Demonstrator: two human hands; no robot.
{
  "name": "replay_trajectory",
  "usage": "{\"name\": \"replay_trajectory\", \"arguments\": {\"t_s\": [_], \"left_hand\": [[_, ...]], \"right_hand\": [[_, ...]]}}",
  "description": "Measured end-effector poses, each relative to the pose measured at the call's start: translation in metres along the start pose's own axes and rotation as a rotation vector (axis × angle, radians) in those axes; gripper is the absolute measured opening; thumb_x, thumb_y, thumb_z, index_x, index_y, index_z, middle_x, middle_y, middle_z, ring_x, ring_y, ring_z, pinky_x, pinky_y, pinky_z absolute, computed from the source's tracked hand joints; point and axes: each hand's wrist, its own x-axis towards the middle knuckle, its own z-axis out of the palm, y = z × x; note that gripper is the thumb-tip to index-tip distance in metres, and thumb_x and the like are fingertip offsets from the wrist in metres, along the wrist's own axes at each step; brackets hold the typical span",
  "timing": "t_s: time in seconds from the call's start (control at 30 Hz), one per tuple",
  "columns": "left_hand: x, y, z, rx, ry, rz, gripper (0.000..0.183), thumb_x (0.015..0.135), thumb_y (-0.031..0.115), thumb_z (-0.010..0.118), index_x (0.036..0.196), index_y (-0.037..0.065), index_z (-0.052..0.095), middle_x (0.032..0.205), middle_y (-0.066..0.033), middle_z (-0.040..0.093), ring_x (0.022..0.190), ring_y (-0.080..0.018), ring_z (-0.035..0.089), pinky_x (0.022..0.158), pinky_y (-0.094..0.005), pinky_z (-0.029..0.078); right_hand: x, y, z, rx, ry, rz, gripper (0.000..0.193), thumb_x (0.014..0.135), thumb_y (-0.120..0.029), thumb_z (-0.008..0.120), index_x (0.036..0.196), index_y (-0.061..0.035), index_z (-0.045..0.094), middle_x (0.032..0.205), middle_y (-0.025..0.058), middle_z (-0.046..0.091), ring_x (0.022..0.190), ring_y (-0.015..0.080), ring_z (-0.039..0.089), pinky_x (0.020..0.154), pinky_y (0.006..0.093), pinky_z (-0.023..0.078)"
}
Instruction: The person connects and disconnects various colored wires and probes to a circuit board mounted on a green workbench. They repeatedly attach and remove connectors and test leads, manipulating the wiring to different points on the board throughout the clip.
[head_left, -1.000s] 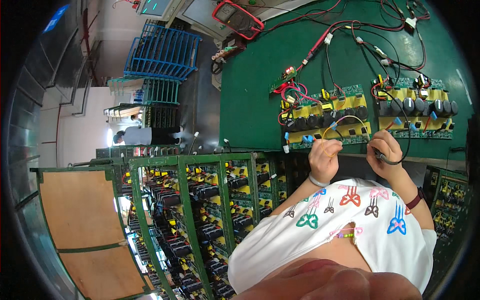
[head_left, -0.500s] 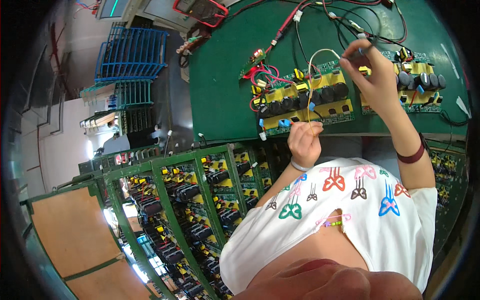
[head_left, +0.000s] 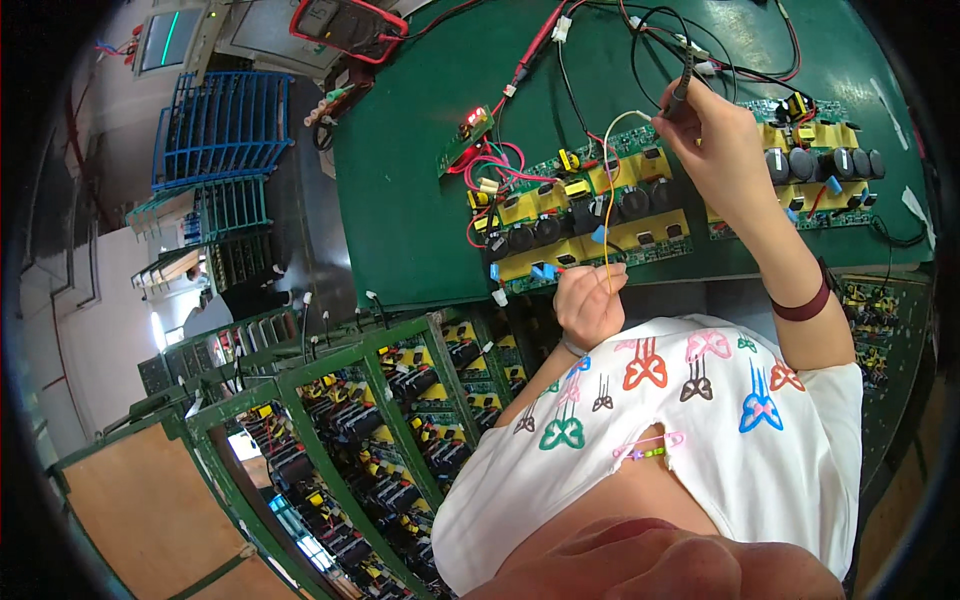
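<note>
Head view, one item in hand: thin yellow wire (head_left: 609, 200), pale toward its upper end, arched above the near circuit board (head_left: 565, 245). Left hand (head_left: 590, 305): at the bench's near edge, fingers curled and pinching the wire's lower end. Right hand (head_left: 712, 135): raised above the gap between the boards, thumb and fingers closed round a black probe (head_left: 681, 93) with its cable looping up and away; the wire's pale end meets these fingertips, though whether it joins the probe cannot be told. Handling, by judgement: wire very light, limp with a little spring, smooth-skinned, weakest at its ends, best pinched on the insulation close to each end; probe light and stiff, best held by its barrel; boards rigid but delicate on top, best taken by bare edges. Surroundings: green bench top (head_left: 400, 220) bearing the near board, with black cylinders and yellow plates; second circuit board (head_left: 795, 165) to its right, partly behind the right arm; small board with lit red display (head_left: 470, 140) at the near board's upper left; red multimeter (head_left: 350, 28) at the far edge; green rack (head_left: 300, 377) filled with similar boards, below left.
</note>
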Motion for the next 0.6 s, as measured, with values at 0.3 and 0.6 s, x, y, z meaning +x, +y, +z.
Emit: {"name": "replay_trajectory", "arguments": {"t_s": [0.3, 0.6], "left_hand": [[-0.0027, -0.0034, 0.0019, 0.008, 0.004, 0.026, 0.024, 0.066, -0.014, 0.067, 0.080, 0.006, 0.066, 0.085, -0.0065, 0.073, 0.072, -0.0233, 0.064, 0.067, -0.0322, 0.052], [-0.0028, -0.0076, 0.0030, 0.007, 0.044, 0.063, 0.022, 0.067, -0.012, 0.068, 0.078, 0.006, 0.068, 0.086, -0.0062, 0.073, 0.073, -0.0237, 0.066, 0.065, -0.0345, 0.054]], "right_hand": [[0.0020, 0.0014, 0.0008, -0.042, -0.026, 0.015, 0.019, 0.083, -0.001, 0.071, 0.094, 0.0021, 0.056, 0.075, 0.0164, 0.065, 0.069, 0.0338, 0.065, 0.062, 0.0382, 0.050], [0.0016, -0.0011, 0.0017, -0.087, -0.005, -0.010, 0.020, 0.083, 0.000, 0.071, 0.095, 0.0015, 0.055, 0.077, 0.0167, 0.064, 0.068, 0.0335, 0.065, 0.061, 0.0370, 0.049]]}}
